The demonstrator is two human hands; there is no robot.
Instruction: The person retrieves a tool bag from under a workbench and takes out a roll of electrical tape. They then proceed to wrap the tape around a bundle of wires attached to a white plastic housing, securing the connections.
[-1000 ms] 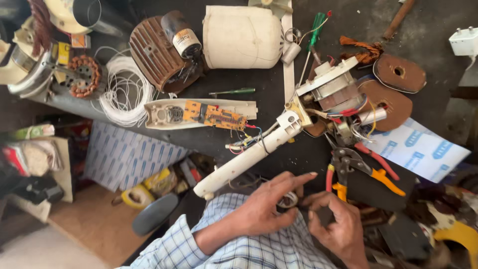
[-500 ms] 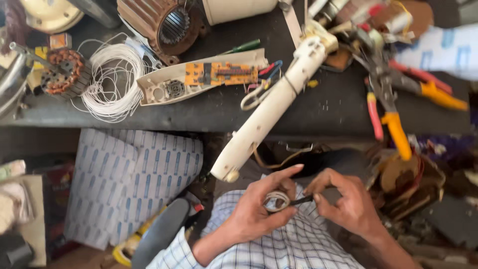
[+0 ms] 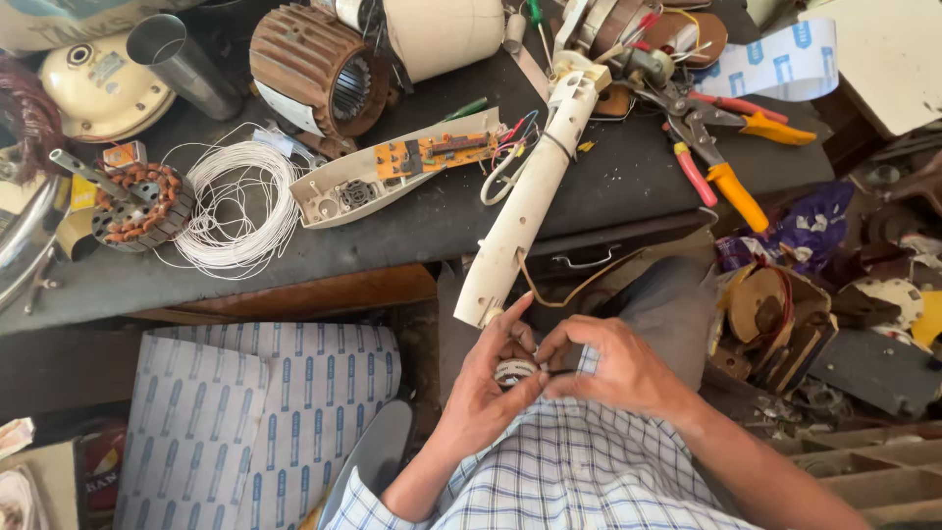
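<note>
Since 0.5 s ago the view has tipped up a bit — more of the bench (image 3: 412, 236) shows, and both hands sit closer under its front edge, w/ the small black rod that was in the right hand no longer visible. Left hand (image 3: 491, 388) is clamped round a small round silver part (image 3: 514, 372), thumb up against the end of the cream plastic tube (image 3: 525, 201), which overhangs the front edge. Right hand (image 3: 613, 368) comes in from the right, fingers curled, tips pinched on the same part — prob. steadying it over the lap, close to the eyes. Wrists bent inward, forearms angled up from the checked shirt (image 3: 559, 471). White wire coil (image 3: 235, 206) lies toward the bench's left end; pliers w/ orange grips (image 3: 711, 162) near the right end.
</note>
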